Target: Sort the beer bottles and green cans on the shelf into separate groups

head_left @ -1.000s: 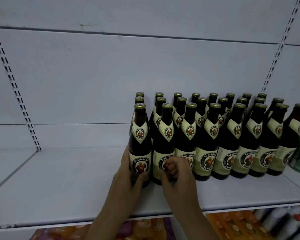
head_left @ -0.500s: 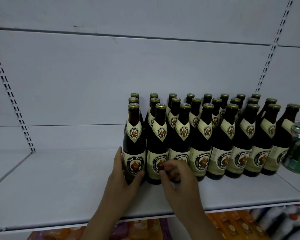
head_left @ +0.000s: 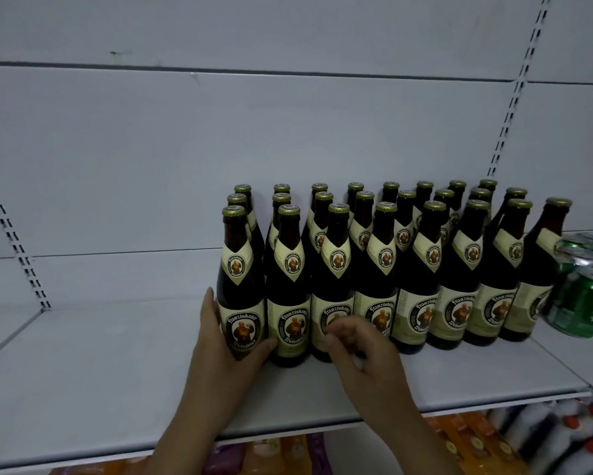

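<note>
brown beer bottles (head_left: 425, 289) fill shelf (head_left: 99, 371), green cans (head_left: 586, 303) rightmost; left hand (head_left: 219, 354) grips end bottle (head_left: 240, 269); right hand (head_left: 367, 358) curled alongside, hold unclear

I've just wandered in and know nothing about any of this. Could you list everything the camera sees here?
beer bottles: roughly two dozen, dark brown with cream labels and gold caps, upright in three rows on the shelf
green cans: one wrapped pack, count unclear, right of the bottles at the frame edge
shelf: one, pale grey, bearing bottles and cans
back wall: pale grey panels behind the shelf
lower-shelf goods: orange and purple packs, white bottles with red caps, blurred, below
left hand: grips the leftmost front bottle
right hand: fingers curled in front of the third front bottle, grip unclear
</note>
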Tool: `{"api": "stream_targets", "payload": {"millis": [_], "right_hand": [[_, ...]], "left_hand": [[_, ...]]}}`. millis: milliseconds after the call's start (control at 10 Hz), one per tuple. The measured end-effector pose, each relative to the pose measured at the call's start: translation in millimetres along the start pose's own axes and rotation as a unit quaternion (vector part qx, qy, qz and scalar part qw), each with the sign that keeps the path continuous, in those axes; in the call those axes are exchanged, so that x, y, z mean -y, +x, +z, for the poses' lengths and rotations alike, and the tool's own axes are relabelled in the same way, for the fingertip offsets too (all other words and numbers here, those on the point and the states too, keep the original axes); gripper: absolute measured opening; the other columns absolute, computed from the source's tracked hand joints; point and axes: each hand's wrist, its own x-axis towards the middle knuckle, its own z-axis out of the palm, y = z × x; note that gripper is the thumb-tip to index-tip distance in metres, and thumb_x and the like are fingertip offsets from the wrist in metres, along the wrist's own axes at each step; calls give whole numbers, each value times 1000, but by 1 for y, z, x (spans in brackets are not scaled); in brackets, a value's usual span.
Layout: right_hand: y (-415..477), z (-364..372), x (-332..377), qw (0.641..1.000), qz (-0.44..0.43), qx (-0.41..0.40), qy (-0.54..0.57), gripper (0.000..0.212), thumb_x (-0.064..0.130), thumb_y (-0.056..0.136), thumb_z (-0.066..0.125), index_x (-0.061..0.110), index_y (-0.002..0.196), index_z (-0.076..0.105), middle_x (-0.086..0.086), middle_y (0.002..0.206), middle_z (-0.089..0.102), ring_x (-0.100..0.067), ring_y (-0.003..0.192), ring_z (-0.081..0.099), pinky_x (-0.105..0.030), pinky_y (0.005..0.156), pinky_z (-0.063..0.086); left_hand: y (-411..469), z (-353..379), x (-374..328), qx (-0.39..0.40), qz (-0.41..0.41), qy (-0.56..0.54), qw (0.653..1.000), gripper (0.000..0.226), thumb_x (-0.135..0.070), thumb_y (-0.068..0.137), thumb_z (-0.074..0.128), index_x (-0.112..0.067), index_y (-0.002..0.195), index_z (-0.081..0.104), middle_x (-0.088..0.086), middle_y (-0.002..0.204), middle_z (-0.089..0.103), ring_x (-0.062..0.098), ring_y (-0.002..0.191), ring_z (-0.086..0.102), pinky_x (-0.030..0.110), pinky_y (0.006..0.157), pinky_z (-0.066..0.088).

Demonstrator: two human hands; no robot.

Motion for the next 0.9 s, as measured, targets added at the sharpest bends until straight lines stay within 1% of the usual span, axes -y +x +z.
{"api": "stream_targets", "payload": {"millis": [100,200,300,400,500,600,700,800,900], "right_hand": [[6,-20,-2,999,3,-46,4,14,11,97,65,24,96,69,10,87,69,-12,87,66,-14,72,49],[11,-29,-4,999,15,-37,3,13,11,97,65,24,95,67,10,86,67,-12,83,64,-13,69,47],[11,-32,-5,1000,4,-16,-5,14,9,96,67,23,98,67,14,89,66,-9,87,64,-11,71,47],[10,-35,-10,1000,2,1,-14,15,12,96,67,26,101,66,15,92,65,-10,91,64,-12,75,48],[9,-36,-15,1000,-3,16,-21,14,15,97,67,28,104,65,16,94,63,-11,95,63,-14,77,49],[7,-36,-17,999,-20,36,-28,14,15,97,66,27,106,64,16,99,61,-10,98,62,-15,81,49],[6,-37,-18,998,-25,47,-22,13,16,97,67,26,106,65,16,100,62,-10,101,63,-19,85,50],[5,-38,-15,998,-34,50,-30,12,16,97,65,27,102,68,14,100,65,-7,100,64,-18,85,50],[-2,-33,2,998,-40,50,7,11,27,100,60,30,95,70,13,92,70,-7,93,66,-17,78,51]], "left_hand": [[0,7,-11,-20,-13,-16,1000,129,-19,68,92,-37,160,3,-50,129,33,-33,109,44,-3,79,43],[1,14,-18,-21,-5,4,1000,130,-21,68,93,-42,159,3,-39,137,44,-13,121,52,8,91,47],[1,15,-21,-20,-9,11,1000,124,-19,70,92,-40,158,8,-24,146,49,-6,124,56,26,99,51],[0,16,-19,-15,-1,23,1000,115,-17,72,91,-39,156,16,-33,138,51,-14,120,54,12,91,51],[-1,15,-23,-18,7,36,999,109,-17,73,91,-41,154,22,-40,134,51,-18,119,53,1,84,47],[-2,11,-31,-14,14,57,998,106,-26,74,91,-49,151,22,-34,140,50,-14,124,52,5,90,45],[-8,-4,-38,24,16,152,988,93,-56,76,82,-58,147,22,-41,142,43,-14,130,46,19,101,43],[-23,-31,-23,40,-18,351,935,102,-93,76,45,-44,159,13,-21,164,26,5,152,24,41,126,19],[-41,-58,-7,77,-50,491,866,109,-95,79,20,-27,163,8,-8,170,10,6,156,4,38,128,1]]}}
